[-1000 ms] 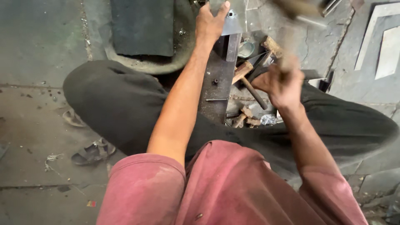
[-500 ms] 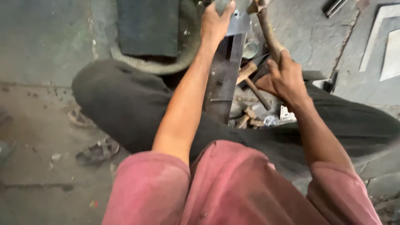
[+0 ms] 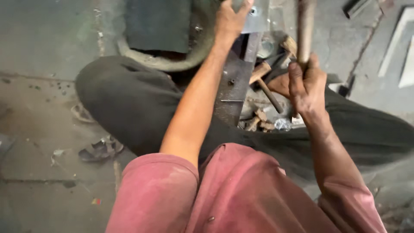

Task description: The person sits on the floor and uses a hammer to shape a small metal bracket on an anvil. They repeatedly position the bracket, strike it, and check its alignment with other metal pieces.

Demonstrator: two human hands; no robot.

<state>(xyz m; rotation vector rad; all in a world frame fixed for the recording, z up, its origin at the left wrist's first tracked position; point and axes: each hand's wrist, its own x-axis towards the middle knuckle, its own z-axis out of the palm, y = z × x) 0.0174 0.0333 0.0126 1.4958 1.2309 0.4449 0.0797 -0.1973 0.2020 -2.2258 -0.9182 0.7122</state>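
Note:
My left hand (image 3: 230, 16) presses down on a grey metal piece (image 3: 258, 17) at the top of the view, holding it on a dark metal beam (image 3: 235, 84) that runs between my knees. My right hand (image 3: 307, 84) grips the wooden handle of a hammer (image 3: 305, 28), held upright; its head is out of view above the frame. Spare wooden-handled tools (image 3: 267, 77) lie in a pile just left of my right hand.
A dark slab on a round worn base (image 3: 159, 26) sits at top left. My dark trousers (image 3: 129, 99) span the frame. A sandal (image 3: 101, 149) lies on the concrete floor at left. Pale flat boards (image 3: 403, 51) lie at the far right. Small scraps (image 3: 263, 123) litter the ground.
The hammer came down toward the metal piece and its handle now stands upright again beside it. My left hand stayed on the metal piece. The view shifted slightly.

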